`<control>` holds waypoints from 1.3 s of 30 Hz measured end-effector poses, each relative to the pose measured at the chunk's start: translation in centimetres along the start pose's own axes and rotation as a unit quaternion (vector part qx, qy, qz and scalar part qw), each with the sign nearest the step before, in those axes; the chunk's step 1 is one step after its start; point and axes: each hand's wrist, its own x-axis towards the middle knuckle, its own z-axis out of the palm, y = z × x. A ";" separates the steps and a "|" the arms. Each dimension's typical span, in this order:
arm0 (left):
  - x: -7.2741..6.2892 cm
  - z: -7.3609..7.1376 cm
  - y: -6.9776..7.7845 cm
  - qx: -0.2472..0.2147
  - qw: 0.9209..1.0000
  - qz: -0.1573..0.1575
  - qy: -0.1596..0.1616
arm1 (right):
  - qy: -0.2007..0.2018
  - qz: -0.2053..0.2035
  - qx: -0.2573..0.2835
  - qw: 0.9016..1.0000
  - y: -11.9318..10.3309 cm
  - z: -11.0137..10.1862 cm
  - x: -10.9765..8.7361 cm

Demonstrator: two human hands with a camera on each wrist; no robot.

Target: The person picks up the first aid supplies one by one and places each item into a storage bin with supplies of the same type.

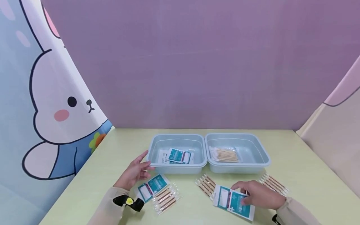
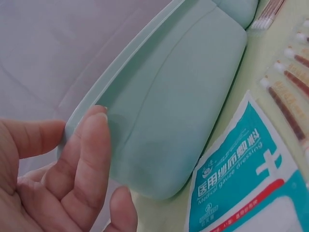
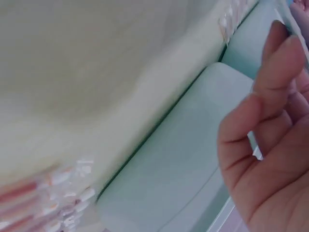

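Observation:
My right hand [image 1: 260,193] pinches a teal-and-white gauze dressing packet [image 1: 234,203] in front of the right tub; the right wrist view catches only the packet's edge near the fingertips. The left hand [image 1: 134,171] touches the near left corner of the left pale blue tub [image 1: 180,169], its fingers loosely bent by the rim. That tub contains gauze packets [image 1: 180,156]. Below the left hand lies another gauze dressing packet [image 2: 236,179], overlapping a pack of brown swabs [image 1: 166,199].
The right tub [image 1: 239,168] stands beside the left one and contains a pack of wooden-stick cotton swabs [image 1: 226,155]. More brown swab packs lie in front of it, one left of the held packet [image 1: 206,185] and one beyond the right hand [image 1: 273,183]. A purple panel [image 1: 197,78] rises behind.

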 end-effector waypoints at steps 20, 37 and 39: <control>0.0 0.1 0.5 -0.010 1.000 0.008 -0.011 | 0.035 -0.013 0.089 0.995 -2.6 -3.2 3.2; 0.4 -0.2 -1.1 -0.050 0.999 0.009 -0.019 | 0.134 -0.010 0.146 0.980 -4.5 -3.1 8.3; 0.4 -0.2 -1.0 -0.047 0.999 0.009 -0.017 | 0.134 -0.007 0.146 0.980 -4.9 -3.2 8.9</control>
